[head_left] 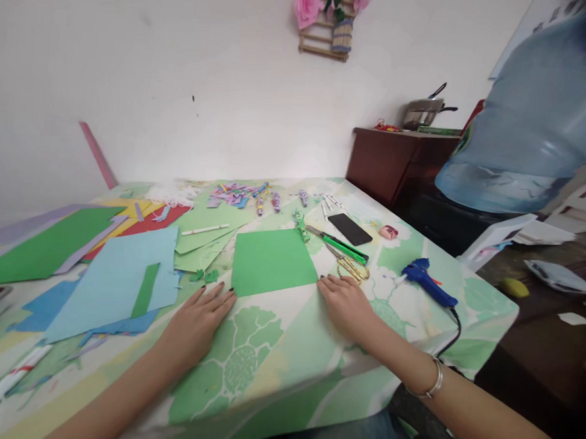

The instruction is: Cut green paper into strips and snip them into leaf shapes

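A green sheet of paper (274, 261) lies flat on the tablecloth in front of me. My left hand (201, 323) rests flat on the cloth, its fingertips at the sheet's near left corner. At the near right corner is my right hand (346, 305), fingers stretched out over the cloth and fingertips touching or almost touching the paper's edge. Neither hand grips anything. Beyond my right hand lie gold-handled scissors (352, 268), a green utility knife (345, 248) and a black phone (350, 229). Some curled green paper (300, 225) sits by the sheet's far right corner.
A blue glue gun (431, 283) with a cord lies to the right. Left are light blue paper (120, 282), dark green paper (58, 241) and a white pen (205, 229). Paper scraps (232, 194) are heaped at the back. A large water bottle (521, 127) stands beyond the table's right edge.
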`<state>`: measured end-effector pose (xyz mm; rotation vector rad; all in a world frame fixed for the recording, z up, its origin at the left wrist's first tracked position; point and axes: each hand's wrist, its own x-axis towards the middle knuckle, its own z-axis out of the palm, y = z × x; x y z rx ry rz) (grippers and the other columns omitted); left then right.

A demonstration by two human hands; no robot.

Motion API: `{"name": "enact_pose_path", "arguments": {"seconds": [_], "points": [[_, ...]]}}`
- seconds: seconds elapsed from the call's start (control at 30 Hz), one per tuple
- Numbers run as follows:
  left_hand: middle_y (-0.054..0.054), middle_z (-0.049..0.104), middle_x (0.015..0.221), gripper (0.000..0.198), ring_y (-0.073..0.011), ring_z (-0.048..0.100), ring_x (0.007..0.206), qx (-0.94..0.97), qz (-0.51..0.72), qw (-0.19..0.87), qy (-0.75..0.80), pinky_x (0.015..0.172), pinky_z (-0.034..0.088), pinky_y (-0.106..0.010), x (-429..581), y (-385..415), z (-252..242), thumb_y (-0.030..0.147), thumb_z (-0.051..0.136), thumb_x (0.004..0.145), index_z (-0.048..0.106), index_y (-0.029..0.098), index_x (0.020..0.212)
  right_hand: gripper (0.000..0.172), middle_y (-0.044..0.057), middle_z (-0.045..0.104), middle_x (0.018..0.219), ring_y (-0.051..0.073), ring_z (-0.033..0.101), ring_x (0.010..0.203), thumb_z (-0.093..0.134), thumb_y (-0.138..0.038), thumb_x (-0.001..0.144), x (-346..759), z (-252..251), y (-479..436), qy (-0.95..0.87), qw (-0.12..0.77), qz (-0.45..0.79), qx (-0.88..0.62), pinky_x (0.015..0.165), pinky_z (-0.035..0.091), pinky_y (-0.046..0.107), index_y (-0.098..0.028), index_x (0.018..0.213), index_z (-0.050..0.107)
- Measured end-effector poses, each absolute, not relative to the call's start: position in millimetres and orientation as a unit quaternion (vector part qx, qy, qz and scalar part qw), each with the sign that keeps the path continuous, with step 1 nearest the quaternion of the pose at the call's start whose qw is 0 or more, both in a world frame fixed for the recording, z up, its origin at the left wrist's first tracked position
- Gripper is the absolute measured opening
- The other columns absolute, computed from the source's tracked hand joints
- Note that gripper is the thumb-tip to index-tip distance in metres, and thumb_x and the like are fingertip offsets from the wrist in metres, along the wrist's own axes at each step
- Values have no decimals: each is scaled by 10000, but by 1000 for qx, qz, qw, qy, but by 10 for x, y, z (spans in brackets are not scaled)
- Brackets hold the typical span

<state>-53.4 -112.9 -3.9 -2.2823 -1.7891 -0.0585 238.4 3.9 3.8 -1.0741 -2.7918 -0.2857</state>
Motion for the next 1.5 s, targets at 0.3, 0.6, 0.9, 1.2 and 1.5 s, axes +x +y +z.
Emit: {"name": "enact_pose_path", "arguments": {"seconds": [0.3, 0.6, 0.9, 1.2, 1.5], "points": [[-127, 587, 1238, 494, -299, 466, 1222, -773, -48, 126, -620, 1008, 368, -498, -652, -1232, -66, 22, 368, 738, 602, 85, 1168, 183, 56, 676, 873, 173, 596, 875, 512, -77, 804, 2577, 134, 250, -916, 93, -36, -389, 784, 416, 278, -168, 855, 662], [-91, 692, 1035, 306, -250, 618, 982, -736, -255, 35, -626, 892, 456, -423, -536, -696, 224, 178, 406, 793, 670, 179, 946, 276, 85, 559, 1146, 194, 576, 960, 511, -296, 897, 2850, 299, 1129, -853, 118, -43, -507, 812, 493, 395, -159, 1135, 544], [-44, 673, 748, 165, -183, 605, 714, -750, -264, -130, -592, 653, 472, -276, -141, -38, 90, 315, 583, 740, 661, 174, 773, 307, 97, 559, 1139, 203, 579, 960, 533, -294, 885, 2559, 231, 1449, -859, 77, -27, -505, 805, 496, 398, -133, 1147, 534], [-27, 676, 729, 218, -168, 598, 681, -728, -290, -226, -579, 630, 462, -259, -275, -50, 36, 323, 552, 740, 671, 161, 826, 271, 110, 535, 1072, 179, 559, 954, 457, -80, 866, 3120, 310, 709, -876, 122, -6, -466, 847, 459, 311, -112, 1129, 515], [-52, 680, 874, 200, -181, 598, 795, -752, -298, -189, -557, 721, 471, -292, -271, -82, 17, 255, 535, 763, 672, 173, 883, 348, 135, 522, 1061, 237, 524, 984, 403, -60, 827, 3330, 294, 466, -909, 117, 24, -400, 836, 446, 359, -127, 1157, 489]]}}
